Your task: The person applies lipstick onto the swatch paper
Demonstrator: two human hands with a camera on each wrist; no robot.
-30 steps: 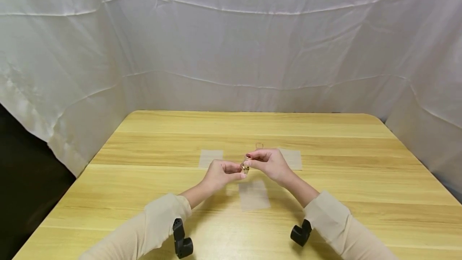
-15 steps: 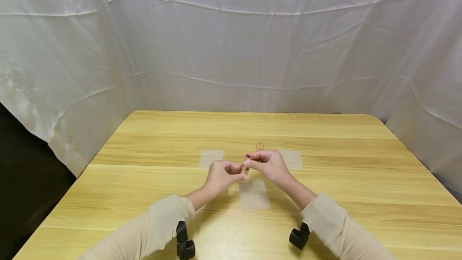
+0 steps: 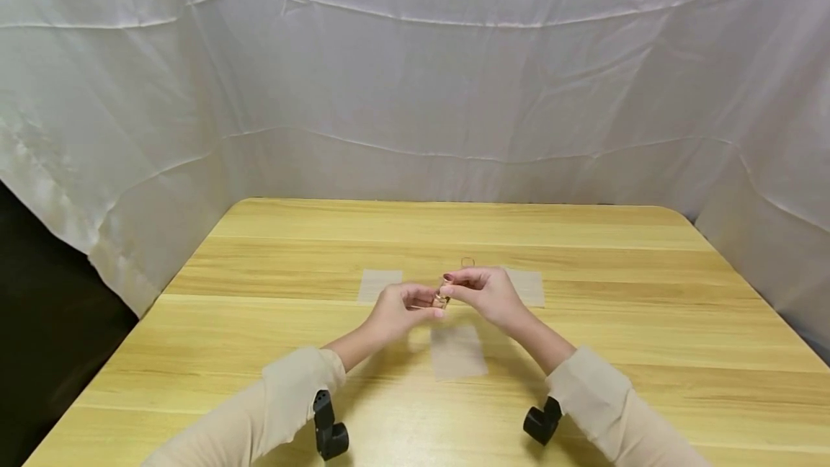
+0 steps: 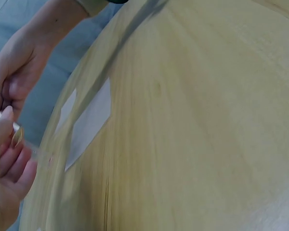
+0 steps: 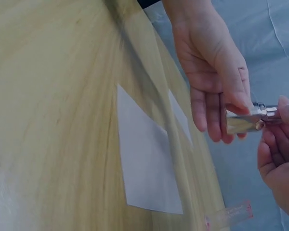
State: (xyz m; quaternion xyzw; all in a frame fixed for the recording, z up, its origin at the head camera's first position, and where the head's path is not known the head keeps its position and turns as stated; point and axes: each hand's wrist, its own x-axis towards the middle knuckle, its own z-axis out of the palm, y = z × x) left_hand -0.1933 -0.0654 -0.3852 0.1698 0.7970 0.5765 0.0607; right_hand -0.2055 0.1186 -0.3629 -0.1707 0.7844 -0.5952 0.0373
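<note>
Over the middle of the table, my left hand (image 3: 398, 310) pinches the body of a small shiny bottle (image 5: 242, 123) between thumb and fingers. In the right wrist view this body looks clear to gold, with a silver neck (image 5: 266, 111) at one end. My right hand (image 3: 488, 295) pinches the other end, at the neck, and its fingertips partly cover it. Both hands meet at the bottle, which is held above the tabletop and tilted. Whether the end in my right hand is a separate cap cannot be made out.
Three pale square sheets lie on the wooden table (image 3: 259, 366): a left one (image 3: 379, 285), a right one (image 3: 527, 287) and a near one (image 3: 457, 353). A clear, red-edged piece (image 5: 229, 215) lies beyond my hands. A pale curtain (image 3: 415, 92) hangs behind the table.
Both hands stay close to the same spot, still holding the bottle. The bottle's tilt shifts slightly, and my left fingers rise and spread a little.
</note>
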